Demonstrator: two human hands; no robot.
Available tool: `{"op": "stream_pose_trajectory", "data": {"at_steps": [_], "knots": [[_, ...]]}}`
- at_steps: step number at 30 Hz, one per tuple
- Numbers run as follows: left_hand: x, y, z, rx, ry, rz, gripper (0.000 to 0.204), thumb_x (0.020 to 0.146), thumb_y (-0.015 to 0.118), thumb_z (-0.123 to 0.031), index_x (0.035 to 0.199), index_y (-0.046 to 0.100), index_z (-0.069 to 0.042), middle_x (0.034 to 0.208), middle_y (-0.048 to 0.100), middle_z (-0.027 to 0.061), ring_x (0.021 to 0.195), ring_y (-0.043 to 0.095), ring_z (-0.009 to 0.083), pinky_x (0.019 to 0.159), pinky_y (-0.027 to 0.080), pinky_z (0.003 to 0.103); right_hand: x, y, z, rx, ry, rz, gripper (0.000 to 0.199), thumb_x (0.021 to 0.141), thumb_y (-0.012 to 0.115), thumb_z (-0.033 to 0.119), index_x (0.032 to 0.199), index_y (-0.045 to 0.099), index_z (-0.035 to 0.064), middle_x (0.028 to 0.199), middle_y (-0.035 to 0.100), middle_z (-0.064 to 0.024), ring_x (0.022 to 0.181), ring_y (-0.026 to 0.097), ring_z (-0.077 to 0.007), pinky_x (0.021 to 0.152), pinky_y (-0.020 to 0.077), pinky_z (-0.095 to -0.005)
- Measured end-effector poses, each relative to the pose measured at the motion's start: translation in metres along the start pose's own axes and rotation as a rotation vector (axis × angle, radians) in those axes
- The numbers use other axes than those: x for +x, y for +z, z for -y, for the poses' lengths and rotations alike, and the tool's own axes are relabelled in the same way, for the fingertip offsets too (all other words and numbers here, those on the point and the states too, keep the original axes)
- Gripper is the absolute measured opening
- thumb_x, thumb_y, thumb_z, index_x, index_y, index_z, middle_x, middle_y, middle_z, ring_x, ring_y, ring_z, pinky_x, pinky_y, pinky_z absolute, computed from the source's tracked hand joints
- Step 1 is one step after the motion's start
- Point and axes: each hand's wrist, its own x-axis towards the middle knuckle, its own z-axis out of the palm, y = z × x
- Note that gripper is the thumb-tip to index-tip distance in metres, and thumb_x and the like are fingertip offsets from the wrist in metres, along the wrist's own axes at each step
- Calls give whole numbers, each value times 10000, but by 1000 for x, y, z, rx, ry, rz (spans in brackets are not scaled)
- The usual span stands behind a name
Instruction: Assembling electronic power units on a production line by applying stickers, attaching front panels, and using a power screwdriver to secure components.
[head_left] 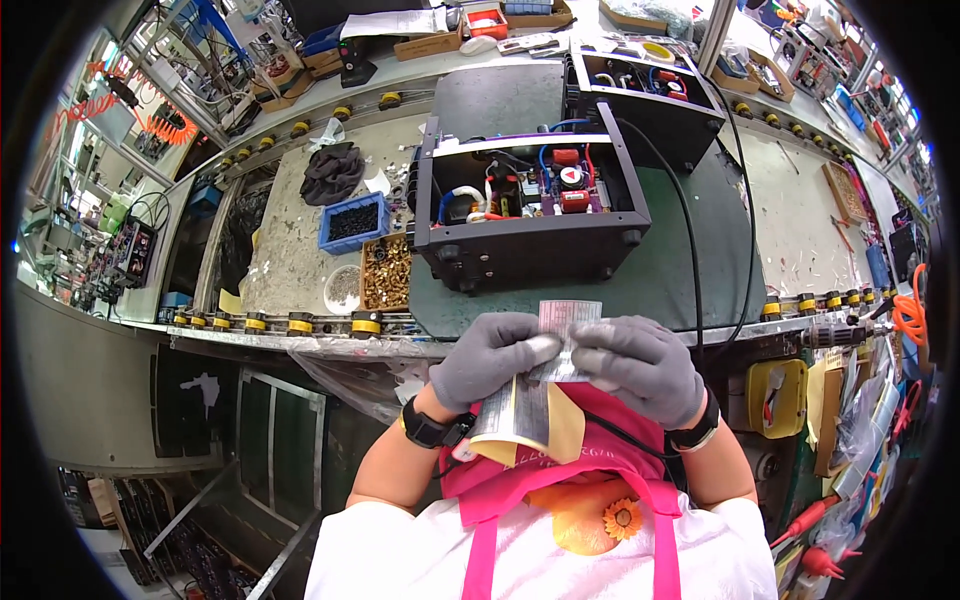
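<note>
Both my hands wear grey gloves and meet in front of my chest. My left hand (492,362) is closed with its thumb on a silver printed label (570,316). My right hand (645,366) pinches the right side of the same label. Below them hangs a curled label sheet (515,418) with yellowish backing, its upper end hidden behind my left fingers. Whether the label is fully separate from the sheet, I cannot tell. Beyond my hands, an open black metal housing (530,245) shows coils, wires and red components inside.
A second open housing (680,125) stands behind the first, with black cables (690,230) trailing right. To the left are a blue bin (354,224) of black parts, a box of brass-coloured fittings (386,272), a white bowl (343,288) and a dark cloth (333,174). Yellow-black rollers (366,323) line the bench edge.
</note>
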Motion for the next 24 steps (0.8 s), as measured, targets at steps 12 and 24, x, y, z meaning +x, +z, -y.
{"op": "stream_pose_trajectory", "data": {"at_steps": [12,24], "knots": [[20,-2,29,192,73,-306,387,898,613,-298,1139,604,5,828,633,56,608,566,100,560,469,243,4,68,-44,920,775,-485,232,902,601,130,1042,666,-43,905,668,-26,847,577,-73,778,468,-227],[9,-25,53,206,-7,-389,314,888,601,-198,1111,603,22,847,615,56,573,545,84,544,451,239,9,71,-79,797,892,-515,263,850,696,194,1001,696,-21,832,668,-8,756,539,-44,701,439,-217]]}}
